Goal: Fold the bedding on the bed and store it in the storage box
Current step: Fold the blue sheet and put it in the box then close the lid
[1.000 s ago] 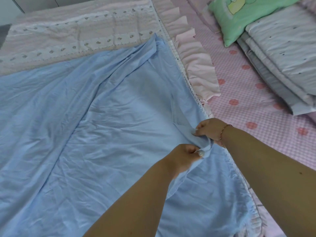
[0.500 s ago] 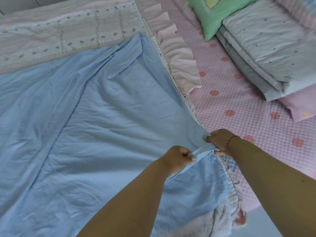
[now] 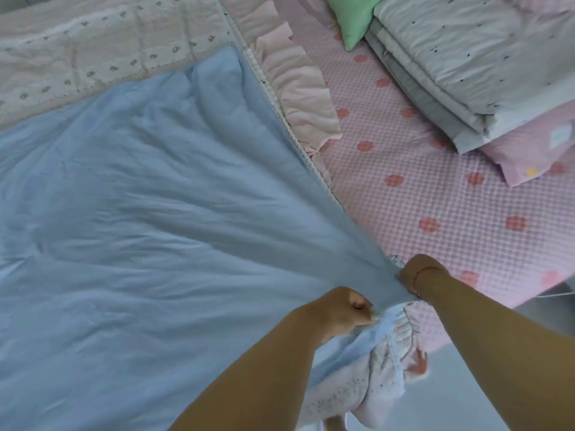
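A light blue sheet (image 3: 155, 228) lies spread and wrinkled over most of the bed. Beneath it is a pale quilted cover with small prints and a pink ruffled edge (image 3: 298, 88). My left hand (image 3: 345, 309) grips the blue sheet's near right corner with curled fingers. My right hand (image 3: 417, 272) pinches the same edge a little farther right, at the bed's side. The cloth is drawn taut between the two hands. No storage box is in view.
The pink checked mattress cover with red flowers (image 3: 420, 188) shows on the right. A folded white dotted quilt (image 3: 466, 57) rests on a pink pillow (image 3: 529, 150) at the far right, with a green cushion (image 3: 354, 17) behind. Grey floor (image 3: 466, 399) lies below the bed corner.
Both hands have drawn the sheet corner toward the bed's near right edge, pulling the blue cloth tighter. The ruffled quilt corner now hangs over the side.
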Motion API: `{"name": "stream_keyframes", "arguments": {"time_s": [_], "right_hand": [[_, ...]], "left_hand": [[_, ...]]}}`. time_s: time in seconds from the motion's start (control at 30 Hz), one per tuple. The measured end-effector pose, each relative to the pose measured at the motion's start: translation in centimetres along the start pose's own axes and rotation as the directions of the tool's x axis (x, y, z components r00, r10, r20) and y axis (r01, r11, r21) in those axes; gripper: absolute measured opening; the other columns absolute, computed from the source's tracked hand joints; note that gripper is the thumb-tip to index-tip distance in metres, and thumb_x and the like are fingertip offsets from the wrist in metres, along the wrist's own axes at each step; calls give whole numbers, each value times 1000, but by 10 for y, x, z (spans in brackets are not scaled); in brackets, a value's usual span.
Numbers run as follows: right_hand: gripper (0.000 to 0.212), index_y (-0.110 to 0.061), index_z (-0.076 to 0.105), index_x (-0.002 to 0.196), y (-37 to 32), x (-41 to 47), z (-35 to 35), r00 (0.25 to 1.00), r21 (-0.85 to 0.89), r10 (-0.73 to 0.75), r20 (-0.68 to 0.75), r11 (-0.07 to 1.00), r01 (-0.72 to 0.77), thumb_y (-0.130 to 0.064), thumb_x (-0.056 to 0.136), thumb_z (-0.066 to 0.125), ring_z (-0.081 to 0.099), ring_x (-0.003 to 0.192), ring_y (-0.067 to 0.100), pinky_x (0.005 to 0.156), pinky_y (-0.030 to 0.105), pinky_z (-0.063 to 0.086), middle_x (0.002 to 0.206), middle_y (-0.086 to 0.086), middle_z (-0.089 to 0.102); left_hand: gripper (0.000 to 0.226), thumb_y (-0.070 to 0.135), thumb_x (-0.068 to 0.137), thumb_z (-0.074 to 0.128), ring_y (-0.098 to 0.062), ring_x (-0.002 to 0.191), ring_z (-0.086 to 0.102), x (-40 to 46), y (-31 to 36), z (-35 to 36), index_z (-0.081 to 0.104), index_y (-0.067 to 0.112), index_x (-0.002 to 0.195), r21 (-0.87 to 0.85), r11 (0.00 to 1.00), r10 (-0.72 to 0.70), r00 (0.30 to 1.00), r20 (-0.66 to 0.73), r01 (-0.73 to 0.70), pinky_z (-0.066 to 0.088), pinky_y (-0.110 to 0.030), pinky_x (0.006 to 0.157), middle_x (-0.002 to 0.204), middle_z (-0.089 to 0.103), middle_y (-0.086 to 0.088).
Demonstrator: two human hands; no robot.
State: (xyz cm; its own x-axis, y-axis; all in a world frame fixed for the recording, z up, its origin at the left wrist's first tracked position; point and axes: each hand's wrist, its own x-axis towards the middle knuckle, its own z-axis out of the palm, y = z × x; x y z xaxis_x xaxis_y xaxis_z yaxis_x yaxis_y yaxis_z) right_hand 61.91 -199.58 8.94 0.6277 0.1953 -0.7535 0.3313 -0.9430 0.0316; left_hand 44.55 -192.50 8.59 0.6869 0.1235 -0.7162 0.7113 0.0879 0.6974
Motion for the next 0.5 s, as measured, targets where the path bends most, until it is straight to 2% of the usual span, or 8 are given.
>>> {"name": "stream_keyframes", "arguments": {"time_s": [0.03,0.07,0.13,0.17,0.27,0.33,0.43,0.5], "right_hand": [[20,-5,62,84,10,-3,2,999,-45,29,32,999,-27,-17,94,49,62,93,25,73,28,45,77,7,60],[20,-7,64,89,17,-3,5,998,-106,32,48,994,-26,-19,94,49,63,98,25,77,29,48,87,9,64],[31,-5,67,106,22,0,5,997,-140,26,74,990,-15,-26,96,48,62,103,24,82,28,48,102,11,67],[33,-4,67,107,22,1,5,996,-130,12,89,991,0,-27,96,46,62,96,23,78,27,47,96,10,65],[30,-4,57,73,19,5,7,996,-16,-29,88,999,31,-24,94,51,48,64,15,55,21,37,71,5,49],[33,-9,49,63,15,5,10,995,46,-69,70,997,65,-27,88,62,44,57,13,48,22,33,66,3,48],[34,-6,59,83,12,3,15,987,-38,-146,75,988,149,-39,91,55,51,71,19,56,23,38,80,5,54],[30,-6,62,102,13,-3,15,992,-163,-115,58,979,123,-33,91,54,51,81,20,67,23,41,92,6,57]], "left_hand": [[3,19,89,68,-2,61,49,1,0,6,70,17,89,28,1000,-12,1000,15,12,39,-12,58,73,60,5],[10,17,90,66,2,58,50,3,-1,11,71,14,98,38,999,-20,1000,18,19,40,-9,57,76,60,4],[12,11,94,58,6,52,52,4,-4,11,66,14,102,-45,997,-63,998,11,64,44,-8,54,75,59,4],[11,11,95,55,4,54,54,4,-6,9,63,16,100,-78,994,-81,997,-5,81,45,-10,53,76,59,4],[7,15,98,51,-3,67,55,0,-11,-9,57,17,101,-179,979,-124,985,-117,102,46,-13,52,83,58,2],[7,15,99,50,-5,70,54,-3,-16,-19,55,17,102,-240,964,-158,970,-184,111,47,-13,48,93,57,-4],[22,19,98,51,-12,77,55,-6,-27,-29,56,14,120,-230,966,-179,945,-272,117,46,-21,59,105,54,-7],[35,24,97,54,-16,81,56,-8,-38,-36,50,17,132,-251,958,-213,927,-309,136,47,-25,64,110,54,-7]]}}
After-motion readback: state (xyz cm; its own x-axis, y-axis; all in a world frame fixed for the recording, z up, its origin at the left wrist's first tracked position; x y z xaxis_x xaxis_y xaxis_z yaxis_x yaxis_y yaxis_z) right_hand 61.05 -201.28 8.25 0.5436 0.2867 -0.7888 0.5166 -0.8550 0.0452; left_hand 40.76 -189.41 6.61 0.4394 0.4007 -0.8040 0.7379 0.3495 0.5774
